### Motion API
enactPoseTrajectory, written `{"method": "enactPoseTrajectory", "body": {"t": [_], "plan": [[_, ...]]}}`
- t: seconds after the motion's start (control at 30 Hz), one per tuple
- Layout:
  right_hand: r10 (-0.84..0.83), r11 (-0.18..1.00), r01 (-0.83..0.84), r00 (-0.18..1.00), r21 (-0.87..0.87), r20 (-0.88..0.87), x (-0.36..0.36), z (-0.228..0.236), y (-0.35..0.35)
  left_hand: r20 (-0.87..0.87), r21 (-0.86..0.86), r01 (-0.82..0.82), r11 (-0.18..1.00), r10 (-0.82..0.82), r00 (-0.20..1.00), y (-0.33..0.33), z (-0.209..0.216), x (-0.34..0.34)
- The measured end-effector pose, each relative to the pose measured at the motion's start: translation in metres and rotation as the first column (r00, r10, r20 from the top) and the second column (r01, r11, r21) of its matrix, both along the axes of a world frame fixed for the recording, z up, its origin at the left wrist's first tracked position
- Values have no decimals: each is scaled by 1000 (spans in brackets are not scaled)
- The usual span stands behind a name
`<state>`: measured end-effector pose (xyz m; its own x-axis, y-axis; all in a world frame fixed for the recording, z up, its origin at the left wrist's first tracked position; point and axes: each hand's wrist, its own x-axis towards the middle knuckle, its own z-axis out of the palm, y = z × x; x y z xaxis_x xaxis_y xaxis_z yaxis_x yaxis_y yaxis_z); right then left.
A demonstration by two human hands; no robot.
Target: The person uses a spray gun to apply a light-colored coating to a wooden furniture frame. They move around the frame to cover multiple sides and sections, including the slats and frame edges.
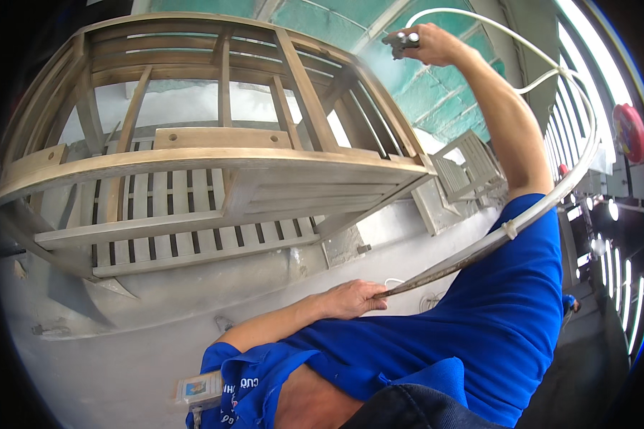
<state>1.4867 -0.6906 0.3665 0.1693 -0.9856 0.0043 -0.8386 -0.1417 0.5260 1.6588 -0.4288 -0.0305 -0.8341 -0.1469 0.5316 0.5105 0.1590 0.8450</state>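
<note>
My right hand (436,44) is raised high and closed around a spray gun (402,44), near the far right corner of a slatted wooden furniture frame (215,161). A pale mist hangs in front of the gun's nozzle. My left hand (354,299) is low in front of my body, closed on a hose (472,252). The pale hose passes over my right arm and loops up beyond the gun. The frame looks partly coated: bare tan wood shows on its upper rails, while greyish slats lie lower down. Neither hand touches it.
A smaller slatted wooden piece (469,168) stands behind the frame at the right. Teal panels (436,93) form the back wall. A red round object (630,132) hangs at the far right. Another person in blue (569,303) is partly visible at the right.
</note>
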Motion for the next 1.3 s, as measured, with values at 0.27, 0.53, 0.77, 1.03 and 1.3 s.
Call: {"method": "enactPoseTrajectory", "body": {"t": [0.27, 0.53, 0.77, 1.03, 1.3], "plan": [[-292, 956, 291, 956, 33, 36, 20, 62, 191, 74, -139, 113, 984, -104, 992, 2, 12, 4], [-476, 873, 456, 874, 176, 97, 21, 55, 226, 62, -164, 240, 957, -233, 970, 8, 9, 7], [2, 1000, 0, 974, -11, 228, -49, -18, 92, 78, -22, 167, 986, -165, 983, 25, -17, 21], [59, 949, 29, 962, -315, 266, -49, -45, -48, 176, 60, -79, 995, 67, 982, 26, -30, 58], [378, 910, -94, 585, -404, 717, 90, -50, 3, 272, -82, -159, 984, 176, 946, 30, -28, 68]]}}
